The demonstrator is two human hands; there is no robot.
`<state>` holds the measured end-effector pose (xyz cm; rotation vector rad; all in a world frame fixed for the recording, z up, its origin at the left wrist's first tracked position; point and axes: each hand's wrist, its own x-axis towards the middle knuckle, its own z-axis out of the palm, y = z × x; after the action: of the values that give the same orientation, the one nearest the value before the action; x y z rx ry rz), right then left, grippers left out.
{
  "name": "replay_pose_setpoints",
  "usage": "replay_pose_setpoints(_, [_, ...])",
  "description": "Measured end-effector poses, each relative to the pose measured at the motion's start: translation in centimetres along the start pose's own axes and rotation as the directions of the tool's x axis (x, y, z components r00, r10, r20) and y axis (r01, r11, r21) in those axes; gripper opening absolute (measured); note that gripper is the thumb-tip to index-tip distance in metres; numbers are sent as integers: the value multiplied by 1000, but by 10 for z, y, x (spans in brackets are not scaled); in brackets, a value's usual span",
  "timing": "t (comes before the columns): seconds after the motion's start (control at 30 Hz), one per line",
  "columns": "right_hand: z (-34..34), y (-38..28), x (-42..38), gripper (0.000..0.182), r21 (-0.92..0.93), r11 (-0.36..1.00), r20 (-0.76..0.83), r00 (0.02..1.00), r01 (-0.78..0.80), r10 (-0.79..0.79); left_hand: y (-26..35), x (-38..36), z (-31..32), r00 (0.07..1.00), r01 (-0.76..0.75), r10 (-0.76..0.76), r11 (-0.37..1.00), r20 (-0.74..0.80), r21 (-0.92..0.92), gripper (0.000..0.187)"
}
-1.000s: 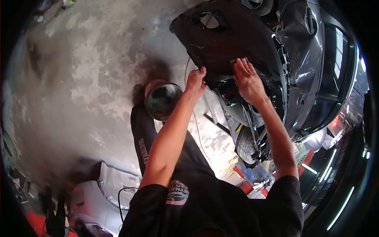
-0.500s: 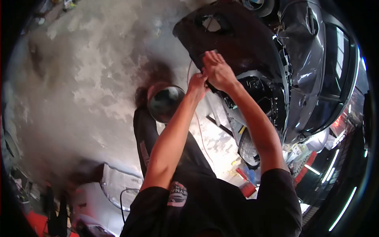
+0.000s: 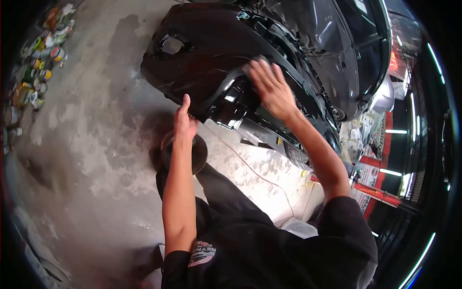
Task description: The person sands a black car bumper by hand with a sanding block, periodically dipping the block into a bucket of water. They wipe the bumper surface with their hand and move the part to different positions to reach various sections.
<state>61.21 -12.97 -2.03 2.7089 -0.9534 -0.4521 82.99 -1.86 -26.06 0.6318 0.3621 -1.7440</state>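
Note:
A glossy black car bumper (image 3: 202,62), wet-looking, with a fog-lamp opening at its far left, spans the upper middle. My left hand (image 3: 185,121) holds its near lower edge, thumb up along the outside and fingers mostly hidden behind. Flat on the bumper, just above its large dark recess, lies my right hand (image 3: 275,92) with fingers stretched out. A small greyish edge shows beside those fingertips; what it is I cannot make out. Below my left hand stands a round dark bucket (image 3: 201,156), partly covered by my forearm.
Behind the bumper stands a dark grey car (image 3: 332,43) with a dented panel. A thin hose or cable (image 3: 250,168) runs over the concrete floor (image 3: 106,144). Several paint cans (image 3: 45,74) and bottles line the far left. Red-framed shelving (image 3: 380,192) stands at the right.
My hands, close together before, are now apart: the left has moved left along the bumper edge, the right lies over the recess. The view has shifted, bringing the paint cans in.

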Motion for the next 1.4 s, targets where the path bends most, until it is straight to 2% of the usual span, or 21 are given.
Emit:
replay_pose_setpoints(0.07, [12, 25, -68, 75, -131, 986, 49, 993, -100, 107, -2, -3, 2, 999, 23, -23, 1000, -33, 14, 62])
replay_pose_setpoints(0.1, [12, 30, -81, 76, -161, 981, -83, 992, -108, 96, 1, -3, 7, 997, 22, -20, 1000, -70, 18, 60])
replay_pose_setpoints(0.17, [35, 35, -83, 75, -140, 983, -143, 985, -120, 100, -3, -5, 12, 995, -34, 38, 999, -93, 42, 57])
replay_pose_setpoints(0.23, [15, 27, -30, 73, -85, 996, -141, 990, -22, 10, -8, 7, -2, 998, -30, 33, 998, -59, 48, 58])
replay_pose_setpoints(0.27, [13, 27, -7, 73, -88, 996, -162, 986, 18, -32, -3, 14, -11, 985, 43, -16, 986, -170, 158, 59])
replay_pose_setpoints(0.3, [10, 27, -5, 72, -86, 995, -175, 983, 48, -63, -5, 10, -5, 996, -4, 12, 996, -92, 88, 60])
replay_pose_setpoints(0.37, [7, 42, -47, 71, -165, 986, -89, 995, 28, -43, -3, 1, 12, 995, -23, 31, 997, -95, 79, 62])
replay_pose_setpoints(0.47, [51, 80, -176, 75, -23, 997, -116, 990, -79, 76, -1, 1, 7, 993, -23, 35, 995, -112, 102, 61])
replay_pose_setpoints(0.5, [42, 79, -182, 73, -159, 984, -126, 990, -81, 62, -1, 2, 6, 992, -48, 58, 995, -115, 85, 61])
replay_pose_setpoints(0.6, [47, 82, -137, 73, -22, 999, -199, 979, 28, -32, -9, 6, 2, 992, -82, 96, 981, -77, 175, 60])
replay_pose_setpoints(0.7, [22, 54, -61, 73, -67, 992, -197, 974, 103, -114, -7, 5, 7, 978, -64, 120, 952, -171, 301, 61])
replay_pose_setpoints(0.8, [32, 71, -116, 70, -16, 999, -149, 988, 40, -42, -6, -3, 18, 971, -40, 117, 938, -206, 344, 61])
replay_pose_setpoints(0.9, [53, 82, -205, 68, -121, 991, -114, 993, -50, 36, -10, -4, 19, 961, -76, 157, 940, -227, 332, 59])
replay_pose_setpoints(0.97, [63, 83, -187, 69, -72, 997, -186, 982, -27, 13, -13, -3, 16, 959, -85, 164, 944, -230, 318, 59])
replay_pose_setpoints(1.03, [35, 65, -122, 63, -55, 998, -252, 967, 13, -27, -13, -4, 16, 956, -83, 168, 940, -239, 331, 58])
replay_pose_setpoints(1.1, [31, 51, -79, 65, -67, 998, -301, 954, -10, -11, -10, -1, 19, 945, -50, 155, 939, -289, 341, 73])
replay_pose_setpoints(1.17, [24, 66, -100, 69, -38, 998, -227, 972, 49, -56, -10, 8, 11, 961, -23, 120, 932, -249, 363, 74])
replay_pose_setpoints(1.27, [75, 96, -205, 71, -69, 997, -204, 979, -39, 25, -8, -3, 24, 950, -65, 177, 918, -256, 390, 72])
replay_pose_setpoints(1.3, [67, 97, -219, 71, -144, 987, -172, 984, -73, 48, -9, -6, 21, 948, -70, 181, 921, -261, 383, 72])
replay_pose_setpoints(1.37, [78, 100, -213, 70, -83, 995, -204, 978, -63, 44, -10, -7, 22, 947, -45, 163, 921, -278, 387, 72])
replay_pose_setpoints(1.4, [63, 93, -180, 70, -50, 999, -247, 969, 15, -26, -11, -8, 21, 947, -41, 161, 920, -280, 391, 72])
